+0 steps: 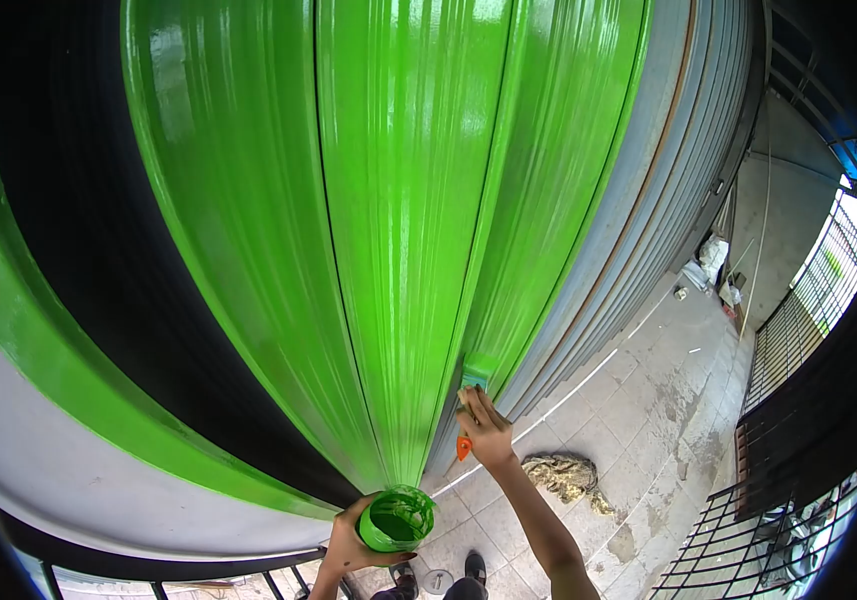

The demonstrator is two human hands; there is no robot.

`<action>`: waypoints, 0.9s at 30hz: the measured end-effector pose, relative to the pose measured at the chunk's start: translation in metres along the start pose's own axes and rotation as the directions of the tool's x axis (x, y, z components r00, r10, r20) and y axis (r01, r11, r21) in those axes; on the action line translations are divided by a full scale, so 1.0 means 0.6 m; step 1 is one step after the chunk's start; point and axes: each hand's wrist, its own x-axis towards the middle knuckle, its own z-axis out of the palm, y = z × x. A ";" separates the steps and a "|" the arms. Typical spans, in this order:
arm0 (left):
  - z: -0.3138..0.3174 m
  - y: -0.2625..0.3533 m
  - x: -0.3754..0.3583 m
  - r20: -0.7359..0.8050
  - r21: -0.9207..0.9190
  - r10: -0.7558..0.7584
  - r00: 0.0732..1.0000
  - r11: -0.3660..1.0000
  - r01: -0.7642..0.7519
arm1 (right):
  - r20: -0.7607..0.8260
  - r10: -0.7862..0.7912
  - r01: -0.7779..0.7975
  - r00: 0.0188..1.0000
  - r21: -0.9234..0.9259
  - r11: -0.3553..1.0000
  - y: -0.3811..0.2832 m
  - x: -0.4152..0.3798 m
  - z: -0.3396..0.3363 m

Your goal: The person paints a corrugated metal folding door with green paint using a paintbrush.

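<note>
My left hand [351, 540] is wrapped round an open paint can [398, 520] at the bottom middle; green paint coats its inside and rim. My right hand [485, 428] grips a paintbrush [473, 380], its orange handle end showing below the fingers. The bristles, wet with green, press against the lower right part of a ribbed metal panel [418, 200]. Glossy green covers most of this panel's tall strips. Just below the brush a short stretch of the strip shows grey.
Grey ribbed panels [668, 180] stand to the right. A crumpled patterned cloth [560, 474] lies on the tiled floor [638, 400]. Black metal grilles [708, 545] line the far right, and bags and odds and ends [713, 260] lie by the wall. My shoes [475, 567] show below.
</note>
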 end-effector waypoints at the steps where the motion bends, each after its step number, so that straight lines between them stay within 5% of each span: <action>1: -0.001 -0.003 0.004 0.007 0.003 0.002 1.000 1.000 -0.002 | 0.035 0.004 -0.004 0.999 0.003 1.000 0.000 -0.013 0.013; 7: -0.004 -0.008 0.003 0.013 0.017 -0.020 1.000 1.000 0.020 | 0.192 0.032 -0.053 0.981 0.105 0.993 -0.004 -0.098 0.078; 10: -0.005 -0.013 0.003 0.017 0.017 -0.007 1.000 1.000 0.007 | 0.457 0.148 -0.249 0.877 0.170 0.953 -0.017 -0.173 0.137; 13: -0.007 -0.009 0.000 0.001 0.000 -0.012 1.000 1.000 0.012 | 0.424 0.165 -0.281 0.890 0.226 0.933 -0.004 -0.186 0.139; 14: -0.010 -0.009 0.003 0.003 0.002 -0.015 1.000 1.000 0.015 | 0.320 0.114 -0.181 0.940 0.188 0.965 0.008 -0.180 0.140; 17: -0.011 -0.009 0.000 0.023 -0.006 -0.031 0.999 1.000 0.031 | 0.375 0.150 -0.237 0.915 0.197 0.951 0.029 -0.061 0.066; 23: -0.006 0.001 0.003 0.016 -0.037 -0.014 1.000 0.999 0.015 | -0.091 -0.033 0.041 0.995 0.088 0.995 0.020 0.058 -0.066; 27: -0.007 -0.004 0.007 0.026 -0.017 -0.021 0.999 1.000 0.022 | -0.160 -0.065 0.062 0.985 -0.023 0.998 0.006 0.039 -0.060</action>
